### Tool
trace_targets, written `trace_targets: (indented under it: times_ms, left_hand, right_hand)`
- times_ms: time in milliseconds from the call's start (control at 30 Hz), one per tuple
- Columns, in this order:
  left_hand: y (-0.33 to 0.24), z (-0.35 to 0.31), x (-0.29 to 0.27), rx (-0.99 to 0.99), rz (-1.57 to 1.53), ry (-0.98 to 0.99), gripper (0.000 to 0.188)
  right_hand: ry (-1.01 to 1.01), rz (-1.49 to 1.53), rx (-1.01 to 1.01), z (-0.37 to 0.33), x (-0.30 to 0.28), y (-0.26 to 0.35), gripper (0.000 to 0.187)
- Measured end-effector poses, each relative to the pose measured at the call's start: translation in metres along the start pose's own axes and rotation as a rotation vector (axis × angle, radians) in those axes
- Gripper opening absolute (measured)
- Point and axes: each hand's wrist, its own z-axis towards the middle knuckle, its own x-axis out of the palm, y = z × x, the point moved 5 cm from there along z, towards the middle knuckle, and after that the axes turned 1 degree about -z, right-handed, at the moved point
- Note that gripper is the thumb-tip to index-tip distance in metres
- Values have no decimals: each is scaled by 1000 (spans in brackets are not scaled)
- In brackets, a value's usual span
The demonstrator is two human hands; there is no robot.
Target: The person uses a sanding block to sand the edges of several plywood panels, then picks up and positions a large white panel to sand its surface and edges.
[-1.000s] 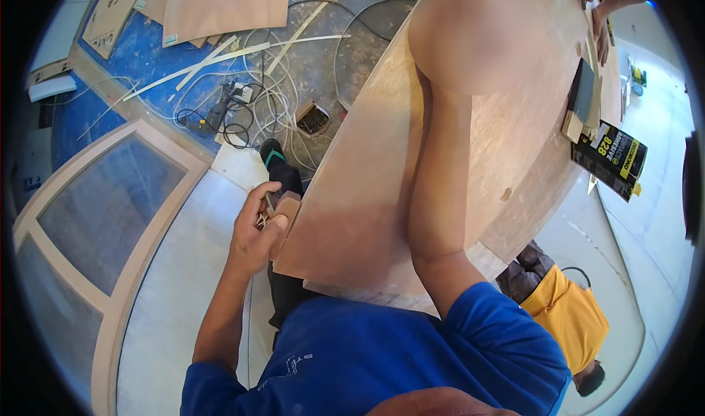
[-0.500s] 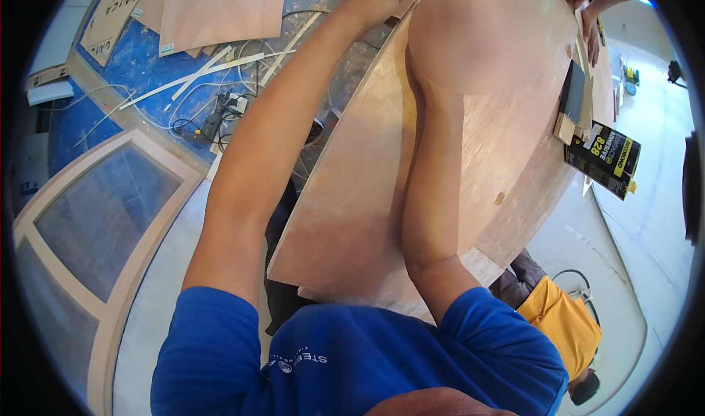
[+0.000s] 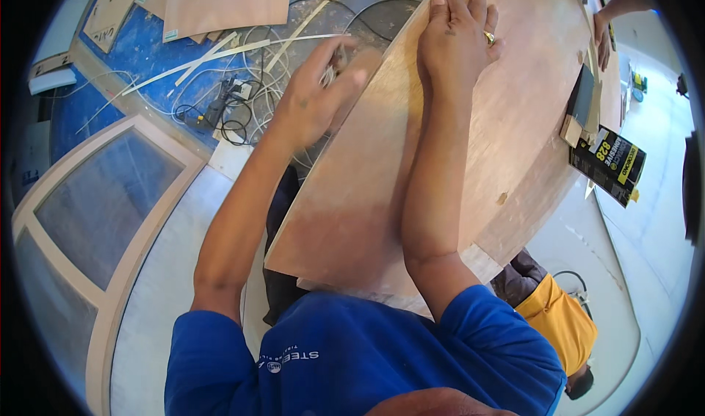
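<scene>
A large pale plywood sheet (image 3: 352, 188) lies in front of me, slanting away toward the far right. My right hand (image 3: 457, 41) rests flat on its top, fingers stretched out and slightly spread, with a ring on one finger. My left hand (image 3: 312, 96) is at the sheet's left edge, its fingers curled and its thumb toward the edge. A blurred brownish shape shows between that hand and the edge; motion smears it too much to name.
A framed panel (image 3: 110, 298) stands at the left. Cables, thin wood strips (image 3: 194, 67) and boards (image 3: 224, 5) lie on the blue floor. A black can (image 3: 608, 163) sits at the right. Another person's hand (image 3: 602, 41) is at the far right; a person in yellow (image 3: 562, 320) is low down.
My left hand has come back toward me along the sheet's left edge. My right hand stays on the sheet, though it was blurred before.
</scene>
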Motion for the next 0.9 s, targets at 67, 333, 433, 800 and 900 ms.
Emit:
trace_targets:
  times_ms: [67, 333, 433, 800, 900]
  left_hand:
    - [7, -39, -9, -35, 19, 0, 55]
    - [39, -202, -53, -433, -65, 16, 62]
    - [46, -265, -67, -475, -60, -4, 64]
    - [42, -100, -51, -139, -346, 10, 57]
    - [29, -27, -16, 156, -219, 11, 55]
  right_hand:
    - [4, 1, -2, -1, -1, -2, 41]
    - [-12, -8, -85, 2, 16, -5, 42]
    - [-1, 53, -58, 5, 18, -16, 48]
    - [149, -84, -178, 10, 24, -5, 92]
    - [93, -73, -178, 20, 32, -16, 91]
